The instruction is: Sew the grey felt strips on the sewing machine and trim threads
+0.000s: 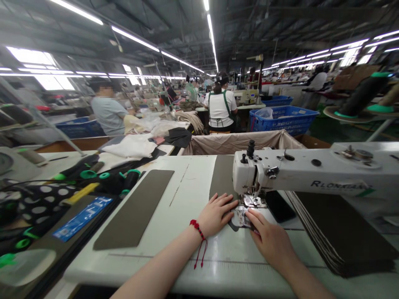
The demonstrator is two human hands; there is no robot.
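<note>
My left hand (218,212), a red cord bracelet on its wrist, lies flat with fingers stretched out. Its fingertips are beside the needle area of a white sewing machine (280,166). A grey-brown fabric panel (222,172) runs from behind that hand under the machine head; its near end is partly hidden. On the other side, my right hand (270,237) rests with extended fingers against the shiny metal plate (241,216) in front of the presser foot. Nothing shows gripped in it. A matching panel (137,207) lies flat on the left of the table.
A stack of dark panels (346,232) sits at the right, near a black phone (280,206). Thread cones (109,180) and a blue packet (82,218) lie left. Beyond the table are a cloth-lined bin (240,143), a blue crate (283,119) and two seated people.
</note>
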